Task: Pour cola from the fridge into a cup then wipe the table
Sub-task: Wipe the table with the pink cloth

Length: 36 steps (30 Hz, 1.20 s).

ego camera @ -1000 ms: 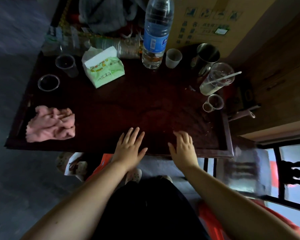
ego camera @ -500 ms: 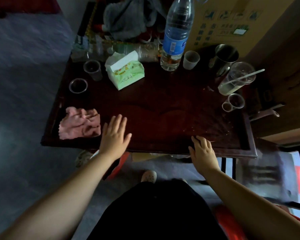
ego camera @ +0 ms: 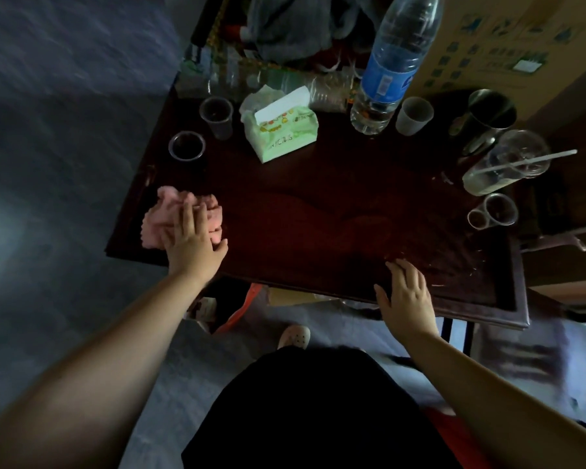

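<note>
The left hand [ego camera: 193, 245] is laid over the pink cloth [ego camera: 154, 223], with the fingers straight and close together on the crumpled fabric. Nothing is gripped: the palm is simply set down flat. The cloth is found at the near left corner of the dark wooden table [ego camera: 318, 211], just inside the edge. The right hand [ego camera: 407, 296] is rested on the table's near edge, well apart to the right, with the fingers spread and relaxed and nothing held.

Farther back, two clear plastic cups [ego camera: 217, 117] are seen at the far left, one nearer than the other. Whether anything is in them cannot be told against the dark wood. Just to their right a green tissue pack [ego camera: 285, 133] is set, with a white sheet sticking up. A tall water bottle [ego camera: 391, 69] with a blue label is stood at the far middle, and a small white cup [ego camera: 414, 115] is placed just beside it on the right. At the far right a metal cup [ego camera: 492, 111] is seen. Nearer than that is a lidded plastic cup [ego camera: 503, 165] with a straw and some pale liquid inside. Two small clear cups [ego camera: 494, 211] are placed side by side, touching, at the right edge.
</note>
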Each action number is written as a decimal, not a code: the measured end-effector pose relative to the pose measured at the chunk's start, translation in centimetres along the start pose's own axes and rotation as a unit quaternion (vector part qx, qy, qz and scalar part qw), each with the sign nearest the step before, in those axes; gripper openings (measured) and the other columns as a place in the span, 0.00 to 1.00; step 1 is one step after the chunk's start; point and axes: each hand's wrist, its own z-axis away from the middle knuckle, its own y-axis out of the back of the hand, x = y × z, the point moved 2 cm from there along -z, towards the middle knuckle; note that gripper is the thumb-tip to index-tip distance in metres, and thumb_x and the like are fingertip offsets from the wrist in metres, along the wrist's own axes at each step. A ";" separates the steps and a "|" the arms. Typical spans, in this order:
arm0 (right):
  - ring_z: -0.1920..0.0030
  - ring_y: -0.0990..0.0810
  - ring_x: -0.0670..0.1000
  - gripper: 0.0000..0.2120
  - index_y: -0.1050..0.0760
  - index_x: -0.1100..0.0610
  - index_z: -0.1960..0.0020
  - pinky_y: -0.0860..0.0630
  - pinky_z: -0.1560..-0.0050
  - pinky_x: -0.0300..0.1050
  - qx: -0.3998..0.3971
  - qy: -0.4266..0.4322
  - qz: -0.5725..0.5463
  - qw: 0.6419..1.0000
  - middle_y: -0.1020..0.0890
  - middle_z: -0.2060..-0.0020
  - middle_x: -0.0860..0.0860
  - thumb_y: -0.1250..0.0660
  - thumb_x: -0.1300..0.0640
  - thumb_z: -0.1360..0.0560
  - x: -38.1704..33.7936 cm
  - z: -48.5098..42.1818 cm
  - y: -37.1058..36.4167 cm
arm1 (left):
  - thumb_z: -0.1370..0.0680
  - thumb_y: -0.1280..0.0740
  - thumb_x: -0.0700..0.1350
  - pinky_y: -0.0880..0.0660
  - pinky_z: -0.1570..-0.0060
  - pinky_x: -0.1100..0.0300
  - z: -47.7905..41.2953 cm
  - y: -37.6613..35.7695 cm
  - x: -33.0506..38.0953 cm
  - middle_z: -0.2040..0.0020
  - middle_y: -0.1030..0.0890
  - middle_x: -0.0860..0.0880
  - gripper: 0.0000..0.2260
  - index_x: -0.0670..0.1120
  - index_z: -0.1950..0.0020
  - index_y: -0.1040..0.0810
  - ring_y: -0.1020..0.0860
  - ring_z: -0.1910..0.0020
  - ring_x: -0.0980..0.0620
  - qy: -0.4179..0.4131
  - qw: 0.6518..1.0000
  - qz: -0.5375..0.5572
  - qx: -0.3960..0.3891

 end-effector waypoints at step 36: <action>0.31 0.36 0.59 0.29 0.34 0.62 0.31 0.35 0.31 0.56 0.021 -0.093 -0.030 0.995 0.32 0.31 0.59 0.47 0.43 0.23 5.8 -0.1 1.8 | 0.24 0.51 0.59 0.53 0.30 0.37 -0.2 -2.5 14.6 0.23 0.45 0.41 0.32 0.48 0.23 0.46 0.48 0.25 0.39 -0.229 0.969 -0.092 -0.025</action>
